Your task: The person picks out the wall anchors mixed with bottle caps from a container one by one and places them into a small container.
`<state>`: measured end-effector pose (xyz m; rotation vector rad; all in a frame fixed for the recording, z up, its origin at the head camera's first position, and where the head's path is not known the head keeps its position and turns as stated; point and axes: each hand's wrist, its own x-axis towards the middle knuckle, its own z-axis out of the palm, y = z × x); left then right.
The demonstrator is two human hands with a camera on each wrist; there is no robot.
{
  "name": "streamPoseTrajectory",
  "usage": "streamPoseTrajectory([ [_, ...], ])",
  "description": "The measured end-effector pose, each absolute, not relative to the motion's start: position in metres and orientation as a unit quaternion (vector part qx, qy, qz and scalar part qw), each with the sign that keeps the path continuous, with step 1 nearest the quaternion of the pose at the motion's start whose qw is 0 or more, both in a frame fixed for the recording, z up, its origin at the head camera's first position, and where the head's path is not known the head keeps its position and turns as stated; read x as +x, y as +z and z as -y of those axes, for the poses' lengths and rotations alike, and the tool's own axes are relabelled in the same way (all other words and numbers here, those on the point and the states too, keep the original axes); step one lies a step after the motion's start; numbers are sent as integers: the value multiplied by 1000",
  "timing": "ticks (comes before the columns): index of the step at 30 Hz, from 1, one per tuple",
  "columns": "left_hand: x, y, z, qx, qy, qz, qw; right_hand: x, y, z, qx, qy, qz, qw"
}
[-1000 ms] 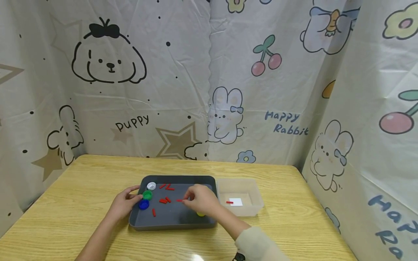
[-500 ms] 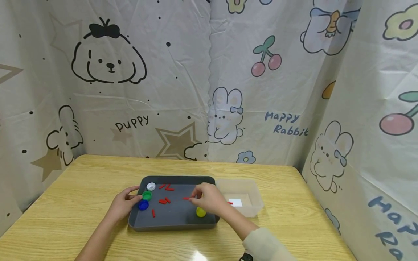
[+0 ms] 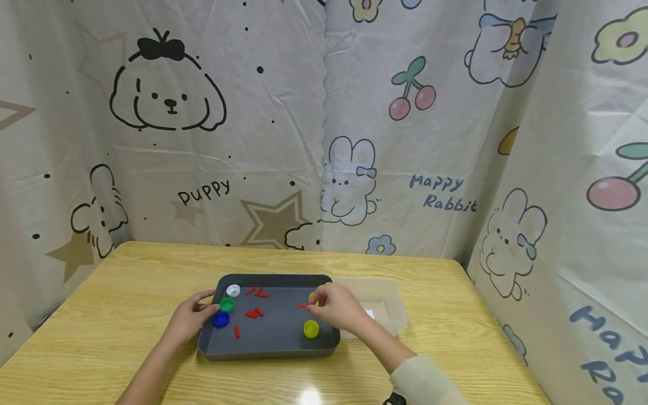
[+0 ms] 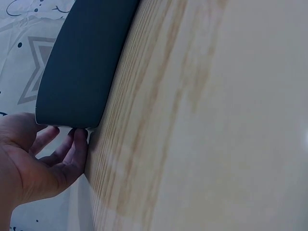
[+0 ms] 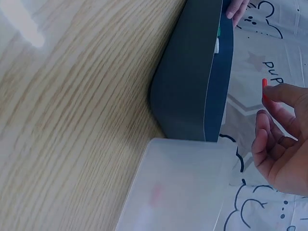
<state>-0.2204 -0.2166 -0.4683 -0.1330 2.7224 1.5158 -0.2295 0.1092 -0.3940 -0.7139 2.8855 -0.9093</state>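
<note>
Head view shows a person's right hand [image 3: 334,306] pinching a slim red stick [image 3: 302,306] between thumb and forefinger, over the right part of a dark grey tray [image 3: 278,334], with the stick's free end pointing left. The right wrist view shows this stick raised above the tray's rim, the hand's other fingers loosely bent and clear of it. The left hand [image 3: 191,315] grips the tray's left end, thumb at the rim; the left wrist view shows its other fingers at the lower edge of the outer wall. Just beside that thumb, inside the tray, a green cap [image 3: 226,305] sits between a white cap [image 3: 233,291] toward the far side and a blue cap [image 3: 221,319] toward the near side. More red pieces lie on the tray floor: three red sticks [image 3: 261,295] near the far wall, a close pair of red sticks [image 3: 251,314] around the middle of the left half, and one single red stick [image 3: 237,332] nearer the front. A yellow cap [image 3: 311,329] rests near the right wall, and another yellow piece [image 3: 312,298] is mostly hidden behind the right hand. Right beside the tray stands a translucent box [image 3: 398,309] with a white slip [image 3: 370,313] in it, partly covered by the right arm. Everything rests on a wooden table [image 3: 126,292] before a printed curtain [image 3: 283,129].
</note>
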Motion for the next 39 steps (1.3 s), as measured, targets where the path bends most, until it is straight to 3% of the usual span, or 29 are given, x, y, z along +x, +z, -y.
streamPoseTrajectory([
  [39,-222,-471,217,-48,476,-878,11,-244,-411,-177,-132,-326,-936,-27],
])
